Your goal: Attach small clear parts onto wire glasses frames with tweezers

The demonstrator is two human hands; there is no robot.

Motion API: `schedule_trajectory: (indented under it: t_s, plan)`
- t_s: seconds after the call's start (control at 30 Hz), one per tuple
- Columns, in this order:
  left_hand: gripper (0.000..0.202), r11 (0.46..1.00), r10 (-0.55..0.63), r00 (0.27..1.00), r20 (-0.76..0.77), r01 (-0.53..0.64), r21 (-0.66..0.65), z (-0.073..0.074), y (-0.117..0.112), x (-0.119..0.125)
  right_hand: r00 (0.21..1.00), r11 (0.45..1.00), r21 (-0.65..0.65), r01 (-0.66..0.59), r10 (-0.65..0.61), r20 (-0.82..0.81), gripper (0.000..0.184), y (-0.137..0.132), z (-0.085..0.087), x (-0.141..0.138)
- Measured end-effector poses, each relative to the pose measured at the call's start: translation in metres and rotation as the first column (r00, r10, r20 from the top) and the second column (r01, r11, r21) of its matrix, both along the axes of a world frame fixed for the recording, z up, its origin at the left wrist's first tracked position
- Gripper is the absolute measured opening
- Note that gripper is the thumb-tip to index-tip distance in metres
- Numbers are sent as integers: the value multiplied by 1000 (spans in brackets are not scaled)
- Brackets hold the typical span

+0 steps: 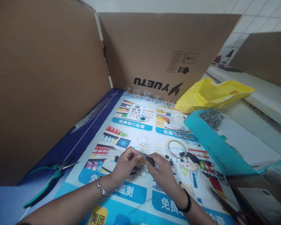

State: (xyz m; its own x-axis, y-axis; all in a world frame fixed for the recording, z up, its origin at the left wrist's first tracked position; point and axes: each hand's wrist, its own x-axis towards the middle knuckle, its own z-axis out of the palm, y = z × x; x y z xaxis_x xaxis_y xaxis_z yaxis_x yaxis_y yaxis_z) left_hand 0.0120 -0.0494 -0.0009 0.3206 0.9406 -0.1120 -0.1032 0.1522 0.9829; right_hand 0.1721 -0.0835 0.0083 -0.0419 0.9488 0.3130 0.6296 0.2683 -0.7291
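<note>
Centrally, left hand (128, 162) and right hand (162, 170) pinch a blurred dark piece (150, 160), probably steadying it | pliers (59, 170) near left, handy

White tiled wall (257, 22) beyond brown cardboard panels (140, 47), pale ledge (271, 97) at right, perhaps stone

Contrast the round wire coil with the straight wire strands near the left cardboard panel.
The wire coil forms a ring; the wire strands run straight. The coil lies on the printed sheet, the strands on the dark blue surface beside that sheet. Both look thin and pale.
</note>
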Motion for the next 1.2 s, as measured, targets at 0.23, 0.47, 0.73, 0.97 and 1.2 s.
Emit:
schedule_trajectory:
  t_s: [0.23, 0.47, 0.73, 0.97, 1.2]
  plan:
    - [13, 993, -28, 993, -111, 40, 109, -2, 0, -2, 1000, 1000, 1, -11, 11, -2, 9, -1, 1, 1]
    - [5, 975, -24, 968, -251, 78, 209, 7, 1, -4, 1000, 1000, -2, -9, 9, 5, 9, 0, 1, 1]
    - [6, 969, -34, 972, -234, 89, 230, 2, 2, -4, 1000, 1000, -9, -15, 15, 2, 10, 1, -3, 3]
    - [6, 970, -25, 977, -210, 75, 230, 1, 1, -3, 1000, 999, -47, -22, 23, 10, 9, 1, -1, 1]
    - [6, 959, 4, 965, -261, 71, 276, 2, 0, -4, 992, 993, -80, -87, 94, 82, 12, 1, 2, 11]
